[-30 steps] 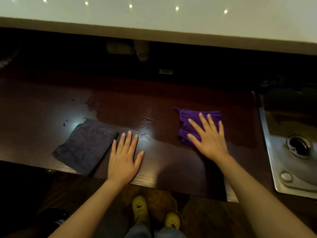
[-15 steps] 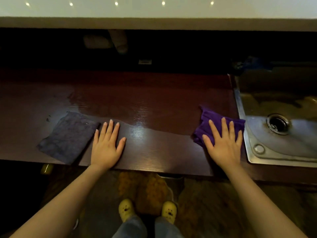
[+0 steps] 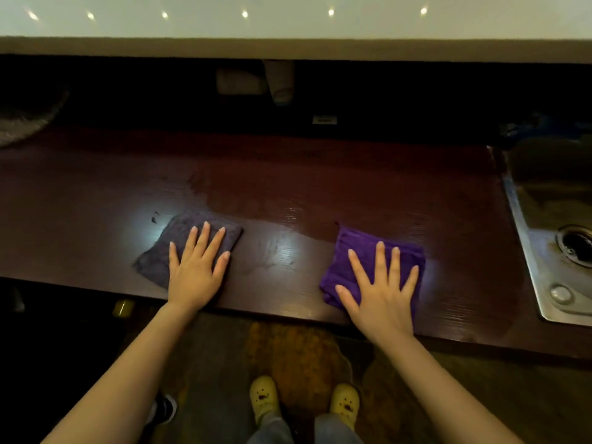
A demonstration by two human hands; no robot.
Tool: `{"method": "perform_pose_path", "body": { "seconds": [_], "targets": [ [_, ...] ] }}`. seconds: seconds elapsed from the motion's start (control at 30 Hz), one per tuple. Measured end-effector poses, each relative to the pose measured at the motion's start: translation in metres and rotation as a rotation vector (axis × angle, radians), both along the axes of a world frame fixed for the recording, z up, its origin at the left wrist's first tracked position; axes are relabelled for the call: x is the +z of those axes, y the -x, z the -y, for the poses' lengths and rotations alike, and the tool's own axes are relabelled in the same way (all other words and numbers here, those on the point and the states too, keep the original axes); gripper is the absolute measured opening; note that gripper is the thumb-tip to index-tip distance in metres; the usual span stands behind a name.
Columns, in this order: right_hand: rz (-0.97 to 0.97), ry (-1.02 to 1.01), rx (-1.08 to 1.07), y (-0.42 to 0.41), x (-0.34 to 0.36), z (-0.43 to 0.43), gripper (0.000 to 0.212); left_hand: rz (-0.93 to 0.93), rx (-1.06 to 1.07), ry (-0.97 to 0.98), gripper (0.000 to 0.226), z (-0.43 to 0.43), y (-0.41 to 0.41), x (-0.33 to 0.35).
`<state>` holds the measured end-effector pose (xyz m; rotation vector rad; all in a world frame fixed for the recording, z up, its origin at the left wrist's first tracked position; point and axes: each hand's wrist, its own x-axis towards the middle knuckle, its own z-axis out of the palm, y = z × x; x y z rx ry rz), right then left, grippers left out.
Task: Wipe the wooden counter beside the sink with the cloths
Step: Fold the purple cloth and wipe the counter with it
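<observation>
The dark wooden counter runs across the view, with a wet sheen in its middle. A grey cloth lies flat near the front edge at left. My left hand rests flat on its right half, fingers spread. A purple cloth lies to the right of it, somewhat bunched. My right hand presses flat on that cloth, fingers apart, not curled around it. The steel sink sits at the right end of the counter, a little apart from the purple cloth.
The sink drain shows at the far right. A dark recess runs behind the counter under a pale ledge. Small dark specks lie beside the grey cloth. Below the front edge are the floor and my yellow shoes.
My left hand has moved from the bare counter onto the grey cloth. My right hand has slid the purple cloth left, away from the sink's edge.
</observation>
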<state>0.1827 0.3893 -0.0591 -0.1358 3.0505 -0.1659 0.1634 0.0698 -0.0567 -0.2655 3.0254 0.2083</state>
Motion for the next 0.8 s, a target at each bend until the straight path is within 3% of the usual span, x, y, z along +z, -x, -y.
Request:
{"method": "perform_pose_path", "body": {
  "seconds": [0.23,0.37,0.67,0.8],
  "targets": [
    [-0.042,0.036,0.133,0.012,-0.003,0.086,0.07,0.014,0.253,-0.068,0.051,0.04,0.011,0.001],
    [-0.032,0.022,0.22,0.024,-0.005,0.139,0.07,0.026,0.263,-0.124,0.049,0.048,0.013,0.003],
    [0.055,0.068,0.261,0.102,-0.001,0.219,0.069,-0.047,0.206,-0.044,0.047,0.077,0.011,0.003],
    [0.043,0.072,0.264,0.085,-0.001,0.226,0.067,-0.066,0.187,-0.037,0.047,0.079,0.01,-0.001]
  ]
}}
